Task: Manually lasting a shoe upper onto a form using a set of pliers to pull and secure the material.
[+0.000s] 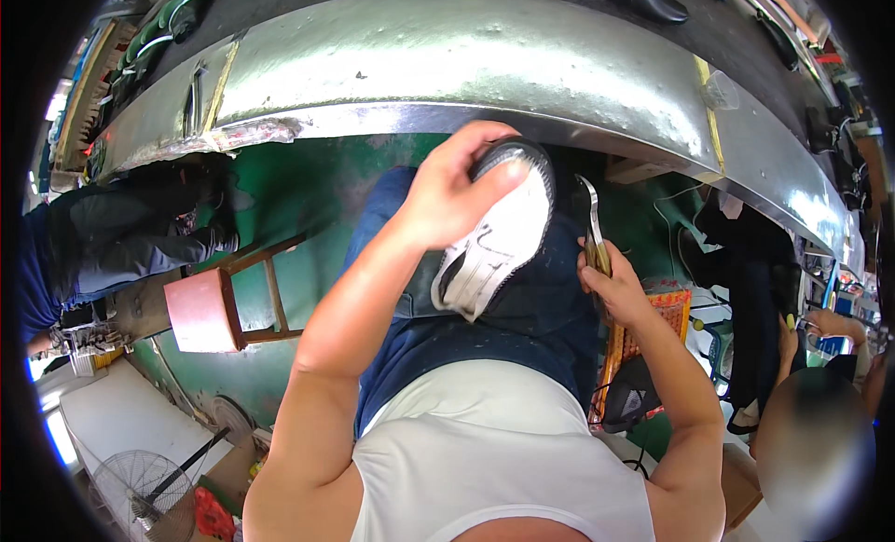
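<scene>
We gripped the white sneaker (489, 248) on our lap with our left hand (457, 188), while our right hand (611, 281) clenched metal pliers (591, 233) just beside it.

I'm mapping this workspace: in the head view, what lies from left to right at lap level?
Red-topped wooden stool → left hand gripping a white shoe with a grey sole → right hand holding metal pliers → orange mesh basket.

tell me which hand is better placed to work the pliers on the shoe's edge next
Right, probably. The right hand already grips the pliers just beside the white shoe, while the left hand is clamped over its toe end, steadying it on the lap.
</scene>
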Demonstrator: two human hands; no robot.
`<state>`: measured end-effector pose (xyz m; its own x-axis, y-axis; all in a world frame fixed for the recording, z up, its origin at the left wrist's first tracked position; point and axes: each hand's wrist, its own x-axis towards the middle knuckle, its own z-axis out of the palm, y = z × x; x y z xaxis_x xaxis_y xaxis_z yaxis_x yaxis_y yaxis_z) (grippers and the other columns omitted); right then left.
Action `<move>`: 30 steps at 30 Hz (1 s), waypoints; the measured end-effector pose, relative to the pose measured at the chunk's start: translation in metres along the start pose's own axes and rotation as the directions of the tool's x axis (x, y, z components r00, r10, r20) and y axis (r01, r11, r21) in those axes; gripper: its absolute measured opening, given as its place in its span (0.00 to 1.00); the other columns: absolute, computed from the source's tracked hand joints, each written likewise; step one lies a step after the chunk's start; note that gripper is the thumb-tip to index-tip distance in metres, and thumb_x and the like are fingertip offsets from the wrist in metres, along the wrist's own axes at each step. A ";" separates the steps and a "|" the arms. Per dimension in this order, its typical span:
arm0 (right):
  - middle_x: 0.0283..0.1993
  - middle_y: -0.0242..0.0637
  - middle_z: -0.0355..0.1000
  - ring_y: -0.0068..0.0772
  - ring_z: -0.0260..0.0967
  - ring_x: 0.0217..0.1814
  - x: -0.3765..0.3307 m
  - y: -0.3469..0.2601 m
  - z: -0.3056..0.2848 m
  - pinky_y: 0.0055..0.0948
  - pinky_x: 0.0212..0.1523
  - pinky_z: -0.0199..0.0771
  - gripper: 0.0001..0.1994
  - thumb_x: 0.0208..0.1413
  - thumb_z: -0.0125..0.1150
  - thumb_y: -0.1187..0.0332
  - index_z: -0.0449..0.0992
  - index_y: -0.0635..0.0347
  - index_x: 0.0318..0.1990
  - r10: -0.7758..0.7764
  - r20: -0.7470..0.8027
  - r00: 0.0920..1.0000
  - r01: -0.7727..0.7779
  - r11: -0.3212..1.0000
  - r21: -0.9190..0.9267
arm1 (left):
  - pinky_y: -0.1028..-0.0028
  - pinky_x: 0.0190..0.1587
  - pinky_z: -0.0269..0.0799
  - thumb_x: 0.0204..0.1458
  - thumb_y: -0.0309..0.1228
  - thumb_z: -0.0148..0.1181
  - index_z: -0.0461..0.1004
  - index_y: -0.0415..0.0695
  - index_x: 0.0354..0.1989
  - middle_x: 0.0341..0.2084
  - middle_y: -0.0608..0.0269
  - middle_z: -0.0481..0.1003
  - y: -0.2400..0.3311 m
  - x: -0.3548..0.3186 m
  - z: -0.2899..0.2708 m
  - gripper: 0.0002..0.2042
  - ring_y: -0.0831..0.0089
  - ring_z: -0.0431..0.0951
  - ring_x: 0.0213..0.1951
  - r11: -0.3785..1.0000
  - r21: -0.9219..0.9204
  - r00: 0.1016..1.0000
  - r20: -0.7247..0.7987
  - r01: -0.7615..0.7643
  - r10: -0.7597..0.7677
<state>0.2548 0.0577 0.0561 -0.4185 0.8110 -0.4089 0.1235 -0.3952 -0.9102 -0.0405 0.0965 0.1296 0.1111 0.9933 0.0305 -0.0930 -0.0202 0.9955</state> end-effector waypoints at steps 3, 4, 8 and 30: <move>0.33 0.29 0.69 0.20 0.67 0.31 -0.008 0.013 0.003 0.23 0.33 0.69 0.18 0.61 0.58 0.67 0.68 0.66 0.55 -0.047 -0.033 0.998 0.050 0.995 0.090 | 0.71 0.49 0.74 0.51 0.36 0.70 0.67 0.32 0.59 0.46 0.50 0.77 -0.069 0.028 0.005 0.30 0.67 0.78 0.44 0.888 0.237 0.904 0.070 0.395 -0.421; 0.33 0.30 0.71 0.21 0.68 0.31 -0.011 0.012 0.005 0.24 0.34 0.70 0.16 0.61 0.57 0.67 0.69 0.67 0.53 0.009 -0.059 0.998 -0.011 0.999 -0.047 | 0.69 0.51 0.73 0.49 0.38 0.71 0.65 0.32 0.61 0.48 0.47 0.77 -0.087 0.027 0.007 0.33 0.64 0.78 0.45 0.820 0.365 0.849 0.126 0.441 -0.513; 0.33 0.35 0.75 0.23 0.71 0.30 -0.018 -0.008 0.007 0.26 0.35 0.71 0.13 0.62 0.56 0.67 0.72 0.69 0.48 0.197 0.050 0.979 -0.167 0.917 -0.362 | 0.67 0.53 0.73 0.50 0.38 0.69 0.62 0.33 0.65 0.52 0.44 0.75 -0.146 -0.040 -0.009 0.36 0.59 0.78 0.51 0.723 0.668 0.938 0.113 0.173 -0.329; 0.47 0.42 0.76 0.29 0.74 0.37 0.005 -0.020 -0.003 0.27 0.31 0.74 0.14 0.63 0.57 0.69 0.71 0.67 0.52 0.504 0.427 0.751 -0.573 0.818 0.042 | 0.60 0.44 0.74 0.63 0.38 0.51 0.79 0.39 0.46 0.37 0.46 0.78 -0.090 -0.050 0.021 0.16 0.47 0.79 0.40 0.660 0.714 0.958 -0.052 0.234 -0.283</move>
<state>0.2530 0.0715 0.0720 -0.6360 0.2254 -0.7381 0.3034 -0.8064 -0.5077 -0.0169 0.0461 0.0402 0.0809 0.9630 -0.2571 0.6714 0.1380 0.7281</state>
